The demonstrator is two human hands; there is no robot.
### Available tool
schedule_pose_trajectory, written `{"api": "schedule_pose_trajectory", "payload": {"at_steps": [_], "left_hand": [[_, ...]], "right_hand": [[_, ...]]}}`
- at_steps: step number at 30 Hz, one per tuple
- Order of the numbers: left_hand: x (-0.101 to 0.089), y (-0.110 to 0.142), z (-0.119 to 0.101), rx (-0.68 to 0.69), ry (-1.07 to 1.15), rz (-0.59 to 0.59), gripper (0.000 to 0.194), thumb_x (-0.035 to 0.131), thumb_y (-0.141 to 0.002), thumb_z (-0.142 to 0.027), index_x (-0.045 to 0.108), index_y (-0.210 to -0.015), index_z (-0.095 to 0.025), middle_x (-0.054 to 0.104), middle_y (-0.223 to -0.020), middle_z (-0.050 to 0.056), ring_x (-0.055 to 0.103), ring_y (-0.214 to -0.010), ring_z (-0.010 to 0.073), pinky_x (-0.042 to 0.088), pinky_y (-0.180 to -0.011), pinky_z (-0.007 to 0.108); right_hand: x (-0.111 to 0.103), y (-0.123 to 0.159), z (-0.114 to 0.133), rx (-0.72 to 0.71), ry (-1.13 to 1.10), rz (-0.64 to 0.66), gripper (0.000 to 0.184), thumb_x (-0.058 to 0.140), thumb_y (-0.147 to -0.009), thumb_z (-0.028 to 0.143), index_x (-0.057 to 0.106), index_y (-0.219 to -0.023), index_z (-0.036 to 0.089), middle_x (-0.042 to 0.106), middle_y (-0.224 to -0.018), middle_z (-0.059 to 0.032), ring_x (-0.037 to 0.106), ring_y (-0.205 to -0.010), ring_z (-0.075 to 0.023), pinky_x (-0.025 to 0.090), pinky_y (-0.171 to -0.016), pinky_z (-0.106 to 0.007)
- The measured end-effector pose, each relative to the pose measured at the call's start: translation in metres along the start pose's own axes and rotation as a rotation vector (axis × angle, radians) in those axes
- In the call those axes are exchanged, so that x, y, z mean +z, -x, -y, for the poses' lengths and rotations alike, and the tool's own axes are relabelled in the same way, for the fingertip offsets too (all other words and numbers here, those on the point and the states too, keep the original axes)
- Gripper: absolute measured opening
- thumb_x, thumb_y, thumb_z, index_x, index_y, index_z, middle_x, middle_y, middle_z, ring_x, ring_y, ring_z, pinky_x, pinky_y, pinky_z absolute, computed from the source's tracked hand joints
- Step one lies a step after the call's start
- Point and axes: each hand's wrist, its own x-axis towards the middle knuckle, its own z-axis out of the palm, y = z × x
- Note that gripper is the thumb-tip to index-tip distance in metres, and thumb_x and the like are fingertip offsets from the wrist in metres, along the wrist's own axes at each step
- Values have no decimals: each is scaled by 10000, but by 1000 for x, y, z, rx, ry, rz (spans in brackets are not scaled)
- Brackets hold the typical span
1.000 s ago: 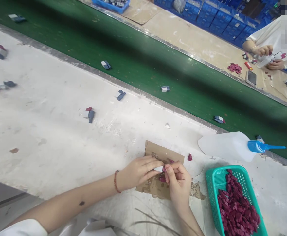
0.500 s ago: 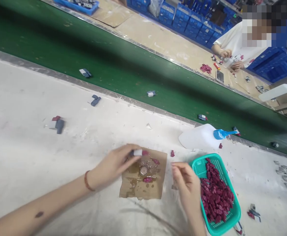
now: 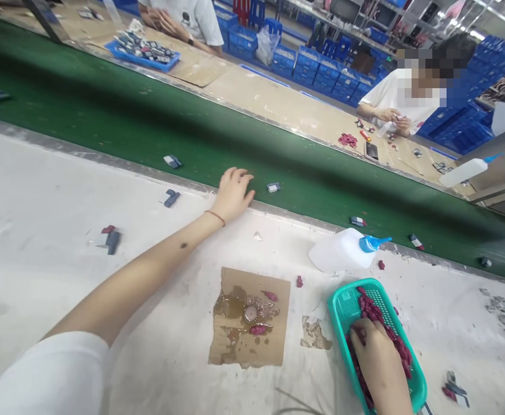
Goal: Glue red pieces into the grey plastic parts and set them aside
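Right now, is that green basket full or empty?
Partly full: the green basket holds dark red pieces, while bare mesh shows at its far end.

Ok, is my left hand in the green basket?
No, your left hand is at the green belt, while your right hand is in the basket.

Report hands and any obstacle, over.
Left hand open over edge of green belt. Right hand in teal plastic basket among maroon pieces, grip hidden. White plastic bottle not blocking.
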Motion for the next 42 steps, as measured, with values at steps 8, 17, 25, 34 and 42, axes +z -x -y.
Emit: {"api": "schedule_pose_trajectory", "payload": {"at_steps": [8,17,25,34,42], "left_hand": [[41,-28,-46,3,257,230,324,548,-835,-127,607,-1153,-103,573,-1225,187,438,-1210,359,271,-1089,518],[26,-4,-62,-273,775,249,72,530,-829,-204,589,-837,-163,570,-812,39,559,-715,176,478,-758,308],[-45,93,-54,-684,1330,329,394,483,-916,-479,474,-677,-166,459,-614,-32,322,-404,45,364,-422,183],[-60,166,-33,-832,1622,323,364,773,-757,-480,673,-851,-143,691,-857,60,651,-697,136,529,-616,230],[-56,180,-44,-652,1368,283,492,708,-772,-585,695,-952,-128,589,-731,17,475,-589,98,422,-571,250]], "right_hand": [[-20,4,11,86,-578,-43,247,604,-794,465,678,-831,232,747,-787,-77,694,-695,-252,548,-621,-340],[-15,10,71,73,-1021,-60,312,697,-767,494,783,-765,194,645,-581,-32,553,-505,-170,459,-448,-267],[17,2,133,-146,-1054,246,281,683,-815,448,683,-709,187,674,-620,-30,593,-562,-165,470,-534,-250],[40,-2,152,-666,-707,188,276,500,-967,319,630,-738,235,632,-624,-13,560,-545,-166,457,-562,-269],[36,1,152,-659,-704,257,271,518,-951,299,604,-702,237,598,-605,-5,559,-542,-171,441,-550,-267]]}}
